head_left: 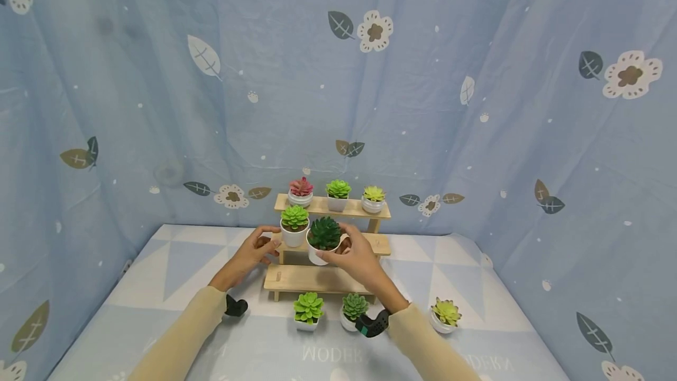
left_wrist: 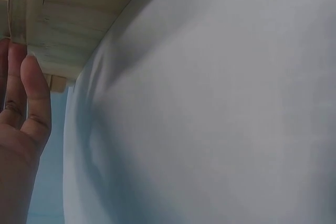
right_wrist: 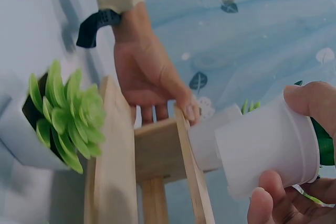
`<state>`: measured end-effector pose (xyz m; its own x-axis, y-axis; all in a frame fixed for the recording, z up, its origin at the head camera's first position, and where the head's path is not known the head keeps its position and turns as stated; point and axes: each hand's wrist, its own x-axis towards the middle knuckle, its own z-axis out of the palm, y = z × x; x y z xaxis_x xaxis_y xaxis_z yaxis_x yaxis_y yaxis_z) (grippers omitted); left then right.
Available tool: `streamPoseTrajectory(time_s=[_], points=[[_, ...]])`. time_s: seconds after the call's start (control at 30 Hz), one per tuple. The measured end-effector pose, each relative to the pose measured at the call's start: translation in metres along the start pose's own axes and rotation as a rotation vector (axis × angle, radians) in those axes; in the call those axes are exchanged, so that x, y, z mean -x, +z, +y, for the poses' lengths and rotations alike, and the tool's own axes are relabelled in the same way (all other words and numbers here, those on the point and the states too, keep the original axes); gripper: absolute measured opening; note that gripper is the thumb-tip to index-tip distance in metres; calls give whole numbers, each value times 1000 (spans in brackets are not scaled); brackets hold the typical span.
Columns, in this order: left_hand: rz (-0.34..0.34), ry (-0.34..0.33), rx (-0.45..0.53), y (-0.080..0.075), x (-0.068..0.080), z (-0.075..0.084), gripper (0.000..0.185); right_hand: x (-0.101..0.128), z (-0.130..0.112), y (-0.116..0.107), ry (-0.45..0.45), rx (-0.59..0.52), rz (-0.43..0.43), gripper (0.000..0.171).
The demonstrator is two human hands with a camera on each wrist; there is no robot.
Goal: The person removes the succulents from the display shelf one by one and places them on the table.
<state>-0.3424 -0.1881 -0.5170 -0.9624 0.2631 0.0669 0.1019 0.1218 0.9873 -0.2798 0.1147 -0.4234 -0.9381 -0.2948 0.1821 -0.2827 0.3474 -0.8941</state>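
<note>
My right hand point(head_left: 359, 254) grips a white round pot holding a dark green succulent point(head_left: 325, 233), its thumb and fingers around the pot point(right_wrist: 268, 148). This pot is tilted at the front of the middle tier of a three-tier wooden stand point(head_left: 312, 279). My left hand point(head_left: 252, 254) holds the left end of that tier, some fingers point(left_wrist: 35, 80) under the board and others above it. Beside those upper fingers a bright green succulent in a white pot point(head_left: 294, 225) stands on the middle tier.
On the top tier stand a red succulent point(head_left: 300, 191), a green one point(head_left: 338, 194) and a yellow-green one point(head_left: 373, 197). In front of the stand sit a light green succulent point(head_left: 307, 310), a grey-green one point(head_left: 353, 309) and, farther right, a yellowish one point(head_left: 444, 314). A blue curtain point(head_left: 423, 104) hangs behind.
</note>
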Motion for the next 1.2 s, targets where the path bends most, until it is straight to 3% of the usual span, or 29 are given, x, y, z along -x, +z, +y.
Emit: streamPoseTrajectory(time_s=[0.23,0.53,0.9,1.2], points=[[-26,10,-6,2,14,23,45,5,-2,11,-30,7,-56,88],[-28,7,-29,-4,1,-2,47,15,-5,26,-80,18,-73,78],[-26,10,-42,-3,0,-3,51,26,-7,46,-73,57,-153,89],[-29,27,-42,-4,-1,-3,49,30,-3,62,-92,78,-209,83]])
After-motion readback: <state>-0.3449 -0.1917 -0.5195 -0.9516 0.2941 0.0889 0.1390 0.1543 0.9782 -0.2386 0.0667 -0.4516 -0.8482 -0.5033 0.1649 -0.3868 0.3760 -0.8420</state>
